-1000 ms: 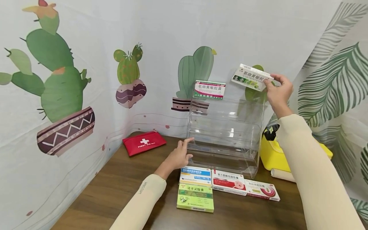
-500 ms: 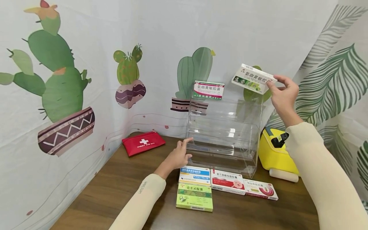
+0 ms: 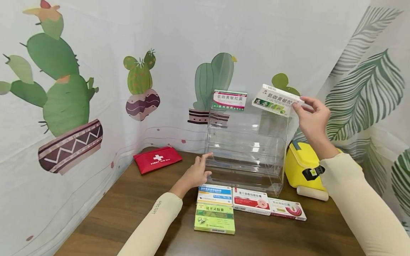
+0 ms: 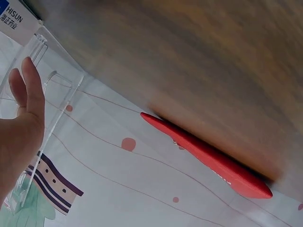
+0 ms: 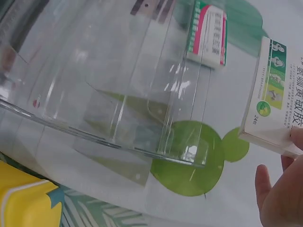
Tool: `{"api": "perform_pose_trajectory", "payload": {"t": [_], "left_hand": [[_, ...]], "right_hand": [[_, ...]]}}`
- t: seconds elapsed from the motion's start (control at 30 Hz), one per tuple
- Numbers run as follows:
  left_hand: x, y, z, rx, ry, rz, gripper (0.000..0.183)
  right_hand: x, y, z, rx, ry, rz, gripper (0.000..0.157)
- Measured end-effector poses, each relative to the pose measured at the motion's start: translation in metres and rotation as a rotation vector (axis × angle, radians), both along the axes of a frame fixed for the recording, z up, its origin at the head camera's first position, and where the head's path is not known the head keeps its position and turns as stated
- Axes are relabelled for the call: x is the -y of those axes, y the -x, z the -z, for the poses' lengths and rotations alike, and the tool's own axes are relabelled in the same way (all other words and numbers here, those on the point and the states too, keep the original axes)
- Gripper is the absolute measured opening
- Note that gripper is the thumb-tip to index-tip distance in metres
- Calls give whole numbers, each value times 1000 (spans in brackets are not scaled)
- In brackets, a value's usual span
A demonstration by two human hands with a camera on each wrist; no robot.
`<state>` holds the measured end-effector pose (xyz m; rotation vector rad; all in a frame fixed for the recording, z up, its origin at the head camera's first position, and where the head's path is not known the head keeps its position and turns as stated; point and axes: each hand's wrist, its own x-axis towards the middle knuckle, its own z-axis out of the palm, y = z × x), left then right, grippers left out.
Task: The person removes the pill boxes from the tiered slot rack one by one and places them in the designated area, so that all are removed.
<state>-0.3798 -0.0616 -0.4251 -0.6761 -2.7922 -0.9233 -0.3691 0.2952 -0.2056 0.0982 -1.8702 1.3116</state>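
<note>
My right hand (image 3: pixel 312 115) pinches a white medicine box (image 3: pixel 276 100) with a green picture strip by its right end. The box is tilted, close over the right part of the top tier of a clear acrylic display rack (image 3: pixel 246 142). On that tier's left stands a white, pink and green medicine box (image 3: pixel 229 100). The right wrist view shows the held box (image 5: pixel 277 94) apart from the standing box (image 5: pixel 208 35). My left hand (image 3: pixel 196 171) is at the rack's lower left side, index finger extended toward it, holding nothing; in the left wrist view its fingers (image 4: pixel 33 87) overlap the rack's side.
In front of the rack lie a blue and white box (image 3: pixel 214 195), a red and white box (image 3: pixel 251 201), a white box with a pink swirl (image 3: pixel 288 209) and a green box (image 3: pixel 214 218). A red first aid pouch (image 3: pixel 157 160) lies left, a yellow case (image 3: pixel 301 167) right, beside a white roll (image 3: pixel 312 193).
My right hand has lowered the white and green box toward the rack's top tier. The left hand has stayed in place, and the head view has shifted slightly.
</note>
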Motion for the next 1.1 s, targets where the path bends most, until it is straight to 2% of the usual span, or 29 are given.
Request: {"api": "perform_pose_trajectory", "payload": {"t": [0.2, 0.43, 0.7, 0.97, 1.1], "left_hand": [[2, 2, 0, -10, 0, -8, 77], [-1, 0, 3, 11, -22, -8, 76], [-1, 1, 3, -12, -30, -3, 76], [1, 1, 2, -34, 7, -7, 76], [0, 1, 2, -32, 11, -12, 76]], "right_hand": [[6, -14, 14, -29, -22, -41, 32], [10, -30, 30, 0, -80, -95, 33], [6, -40, 51, 0, -102, -162, 34], [6, -58, 69, -7, -166, -206, 36], [5, -68, 78, 17, -187, -227, 35]]}}
